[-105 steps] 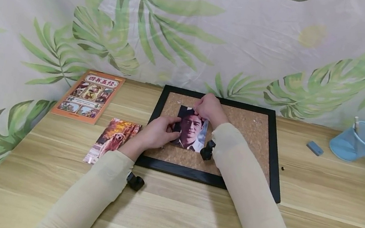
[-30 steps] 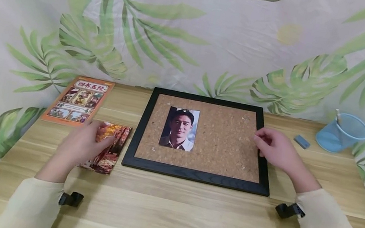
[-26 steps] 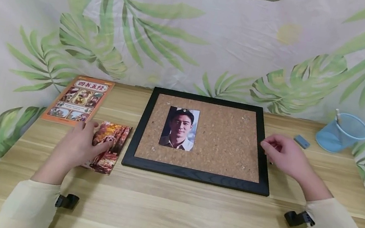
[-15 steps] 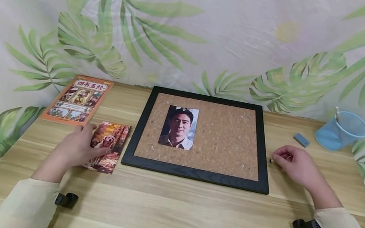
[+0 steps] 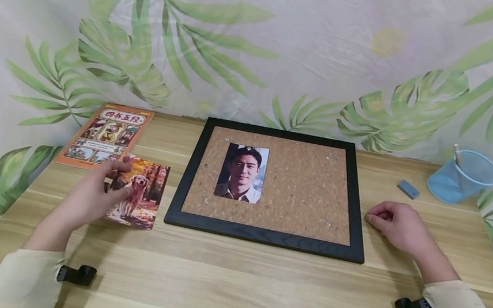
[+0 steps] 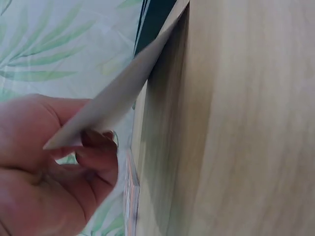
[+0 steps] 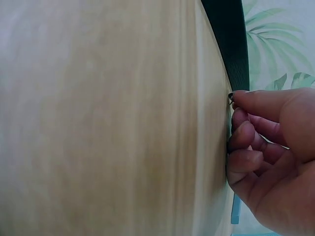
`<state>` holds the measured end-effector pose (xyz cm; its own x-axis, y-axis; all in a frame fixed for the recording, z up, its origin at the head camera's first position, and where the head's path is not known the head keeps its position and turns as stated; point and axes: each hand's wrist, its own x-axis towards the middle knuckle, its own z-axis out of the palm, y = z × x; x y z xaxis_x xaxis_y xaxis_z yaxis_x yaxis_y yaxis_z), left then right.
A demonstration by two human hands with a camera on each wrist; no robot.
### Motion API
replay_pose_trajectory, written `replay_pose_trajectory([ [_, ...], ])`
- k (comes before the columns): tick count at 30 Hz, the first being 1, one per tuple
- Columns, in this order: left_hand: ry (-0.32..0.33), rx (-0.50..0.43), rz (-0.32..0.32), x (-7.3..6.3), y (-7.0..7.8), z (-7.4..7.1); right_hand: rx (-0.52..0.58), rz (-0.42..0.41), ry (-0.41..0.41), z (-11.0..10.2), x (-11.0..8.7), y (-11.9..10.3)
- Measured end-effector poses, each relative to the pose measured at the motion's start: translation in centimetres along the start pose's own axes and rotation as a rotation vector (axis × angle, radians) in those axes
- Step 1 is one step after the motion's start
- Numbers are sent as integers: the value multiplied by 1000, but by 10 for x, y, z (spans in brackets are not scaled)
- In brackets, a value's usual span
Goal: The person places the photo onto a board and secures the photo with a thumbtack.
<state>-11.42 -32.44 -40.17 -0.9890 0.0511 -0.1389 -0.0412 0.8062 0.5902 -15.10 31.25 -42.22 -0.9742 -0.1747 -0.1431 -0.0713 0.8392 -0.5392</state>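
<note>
The dog photo [image 5: 145,196] has come up off its flat rest and shifted a little away from the cork board [image 5: 309,192], held by the left hand [image 5: 92,198]; half a second ago it lay under that hand; now the thumb is over its picture side and the fingers are behind its left edge, gripping it; the left wrist view shows it tilted, its held edge raised above the tabletop [image 5: 242,291], while whether its far edge touches the wood I cannot tell. The small dark pin [image 7: 231,97], which sat on the tabletop by the right hand [image 5: 404,228], is now pinched at that hand's fingertips, just beside the right side of the black frame [image 5: 358,201]; its exact shape is too small to make out.

The portrait photo [image 5: 242,175] keeps its place on the left part of the cork, a pale dot at its top edge; the frame's rim stands between both hands and the cork. An orange book [image 5: 103,137] lies just behind the left hand, its lower corner partly hidden by fingers and photo; beyond the right hand lie a blue eraser [image 5: 408,189] and, beside it, a blue cup [image 5: 451,184] with a thin stick [image 5: 457,154] leaning inside; a leaf-patterned cloth [image 5: 308,55] hangs behind everything.
</note>
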Motion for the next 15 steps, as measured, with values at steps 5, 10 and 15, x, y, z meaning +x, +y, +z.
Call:
replay_pose_trajectory([
  [5, 64, -72, 44, -4, 6, -2, -5, -16, 4, 2, 0, 0],
  [10, 141, -103, 85, -6, 17, -2, -9, -42, 1, 3, 2, -3],
  [15, 184, -143, 169, -2, 33, 3, -21, -52, -6, 4, 3, -6],
])
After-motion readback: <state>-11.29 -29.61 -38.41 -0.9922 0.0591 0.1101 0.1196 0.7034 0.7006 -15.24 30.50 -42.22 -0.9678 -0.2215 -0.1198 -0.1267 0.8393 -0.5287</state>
